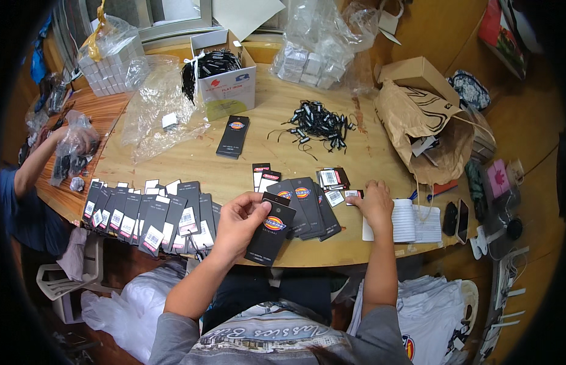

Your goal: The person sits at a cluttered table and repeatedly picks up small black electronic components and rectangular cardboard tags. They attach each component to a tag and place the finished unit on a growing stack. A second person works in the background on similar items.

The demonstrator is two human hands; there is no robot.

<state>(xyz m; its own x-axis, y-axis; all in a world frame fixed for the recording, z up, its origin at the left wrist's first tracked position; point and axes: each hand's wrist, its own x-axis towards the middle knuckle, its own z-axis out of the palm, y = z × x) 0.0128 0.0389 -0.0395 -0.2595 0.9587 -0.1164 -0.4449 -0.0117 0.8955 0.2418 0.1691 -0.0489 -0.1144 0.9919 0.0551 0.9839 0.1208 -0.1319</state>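
Observation:
My left hand (237,224) is closed round a black hang tag (272,234) with a colourful oval logo, held upright above the table's front edge. I cannot tell whether it is a single tag or a few together. My right hand (375,205) is at the table, fingers bent and pinching a small white-and-red tag (354,195). Small barcode tags (333,177) lie just beyond it. Between my hands a fanned pile of black hang tags (308,204) rests on the wood. Two small black-and-red tags (266,176) lie behind my left hand.
Rows of finished-looking tags with barcodes (152,219) cover the front left. A heap of black strings (319,125), a box of strings (225,85), another tag stack (233,137), a paper bag (417,128) and a notebook (410,222) surround them. Another person's arm (43,152) is at far left.

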